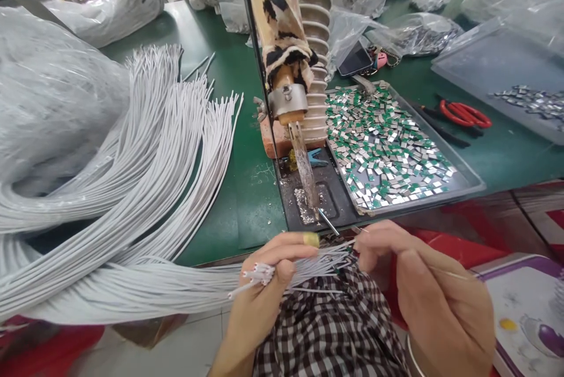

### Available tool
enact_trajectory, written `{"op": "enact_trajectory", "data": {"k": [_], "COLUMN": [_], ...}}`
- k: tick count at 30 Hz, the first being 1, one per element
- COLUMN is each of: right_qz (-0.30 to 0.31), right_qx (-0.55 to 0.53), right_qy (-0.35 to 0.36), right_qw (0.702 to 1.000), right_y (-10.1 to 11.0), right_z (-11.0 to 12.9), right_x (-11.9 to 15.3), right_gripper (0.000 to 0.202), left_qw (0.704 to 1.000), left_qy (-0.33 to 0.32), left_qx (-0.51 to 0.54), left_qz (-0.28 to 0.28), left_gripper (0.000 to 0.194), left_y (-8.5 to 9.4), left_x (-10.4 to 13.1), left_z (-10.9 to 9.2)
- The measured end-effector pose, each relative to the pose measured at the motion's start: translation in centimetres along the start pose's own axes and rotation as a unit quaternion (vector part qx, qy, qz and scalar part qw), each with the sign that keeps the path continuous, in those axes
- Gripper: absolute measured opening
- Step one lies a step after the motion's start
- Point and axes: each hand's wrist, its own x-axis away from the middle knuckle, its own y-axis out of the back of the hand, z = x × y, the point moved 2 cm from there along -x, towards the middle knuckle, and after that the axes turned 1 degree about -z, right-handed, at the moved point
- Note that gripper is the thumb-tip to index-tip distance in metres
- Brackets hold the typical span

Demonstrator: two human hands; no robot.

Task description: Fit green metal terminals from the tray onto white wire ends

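Observation:
My left hand (268, 283) is closed around a bunch of thin white cables (317, 265), whose cut ends poke out by the thumb. Yellow tape wraps one of its fingertips. My right hand (423, 283) is pinched at the right ends of those cables, with a thin strand of wire running across the palm; what the fingertips hold is too small to make out. Just above and between the hands, a soldering iron (304, 171) is clamped with its tip pointing down at a black tray (288, 204). A tray (473, 180) of small green and silver connectors lies to the right.
Large bundles of white cable (163, 154) spread over the green table (255, 189) at left. Red-handled pliers (462, 114), a phone (355, 60) and a bin (489, 66) of metal parts are at right. A ribbed hose (315, 30) stands behind the iron.

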Motion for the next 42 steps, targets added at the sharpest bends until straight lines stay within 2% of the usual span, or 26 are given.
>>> {"op": "enact_trajectory", "data": {"k": [3, 4, 6, 8, 10, 12, 14, 16, 19, 24, 28, 30, 31, 33, 34, 35, 37, 40, 42], "right_qz": [0.08, 0.103, 0.126, 0.124, 0.099, 0.065, 0.038, 0.031, 0.045, 0.075, 0.125, 0.168, 0.169, 0.113, 0.054, 0.001, -0.024, -0.015, -0.028], "right_qx": [0.073, 0.094, 0.11, 0.106, 0.091, 0.06, 0.027, -0.003, -0.037, -0.061, -0.007, 0.017, 0.04, 0.153, 0.239, 0.335, 0.454, 0.462, 0.448], "right_qy": [0.051, 0.065, 0.083, 0.087, 0.079, 0.061, 0.044, 0.029, 0.006, -0.037, -0.1, -0.101, -0.088, -0.05, -0.024, -0.011, -0.03, -0.029, -0.029], "right_qw": [0.993, 0.988, 0.982, 0.983, 0.988, 0.994, 0.998, 0.999, 0.998, 0.995, 0.987, 0.98, 0.981, 0.98, 0.969, 0.942, 0.89, 0.886, 0.893], "right_y": [-1.3, -1.8, -2.7, -3.1, -3.0, -2.8, -2.6, -2.5, -2.4, -2.1, -1.8, -1.5, -1.3, -0.5, 0.0, 0.4, 1.0, 1.5, 1.7], "right_z": [0.5, 0.5, 0.4, 0.2, 0.1, -0.1, -0.1, -0.1, -0.2, -0.5, -0.4, -0.5, -0.7, -1.8, -2.6, -3.5, -5.5, -7.4, -7.5], "right_x": [0.0, -0.1, -0.1, -0.1, -0.2, -0.3, -0.6, -0.8, -1.1, -1.3, -1.5, -1.9, -2.3, -3.4, -4.1, -4.8, -6.0, -7.2, -7.2], "right_gripper": [0.017, 0.014, 0.011, 0.012, 0.013, 0.013, 0.015, 0.016, 0.018, 0.018, 0.021, 0.025, 0.025, 0.022, 0.02, 0.019, 0.014, 0.014, 0.016], "left_qw": [0.998, 0.996, 0.992, 0.99, 0.993, 0.998, 0.997, 0.995, 0.994, 0.994, 0.993, 0.994, 0.994, 0.994, 0.994, 0.994, 0.994, 0.991, 0.988], "left_qy": [0.055, 0.076, 0.106, 0.119, 0.092, 0.025, -0.036, -0.05, -0.028, -0.016, -0.035, -0.049, -0.056, -0.069, -0.073, -0.076, -0.073, -0.07, -0.078], "left_qx": [-0.021, -0.034, -0.045, -0.032, -0.026, -0.046, -0.072, -0.09, -0.1, -0.102, -0.109, -0.1, -0.095, -0.085, -0.08, -0.075, -0.07, -0.09, -0.102], "left_qz": [0.02, 0.033, 0.051, 0.07, 0.07, 0.035, -0.003, -0.004, 0.017, 0.02, -0.012, -0.017, -0.016, -0.023, -0.029, -0.034, -0.043, -0.065, -0.091], "left_gripper": [0.019, 0.024, 0.036, 0.033, 0.02, 0.011, 0.02, 0.026, 0.03, 0.033, 0.028, 0.022, 0.019, 0.014, 0.012, 0.01, 0.005, 0.014, 0.017], "left_y": [-0.6, -0.9, -1.3, -1.4, -1.3, -1.1, -1.1, -1.2, -1.4, -1.3, -1.3, -1.2, -1.2, -1.0, -1.0, -1.0, -1.0, -1.2, -1.3], "left_x": [0.2, 0.2, 0.2, 0.2, 0.1, 0.0, -0.2, -0.3, -0.5, -0.9, -1.3, -1.4, -1.5, -1.6, -1.7, -1.8, -1.9, -1.9, -1.9], "left_z": [-0.1, -0.2, -0.4, -0.4, -0.6, -0.9, -1.2, -1.5, -1.6, -1.4, -1.3, -1.2, -1.1, -1.0, -0.9, -0.9, -0.8, -0.7, -0.7]}}
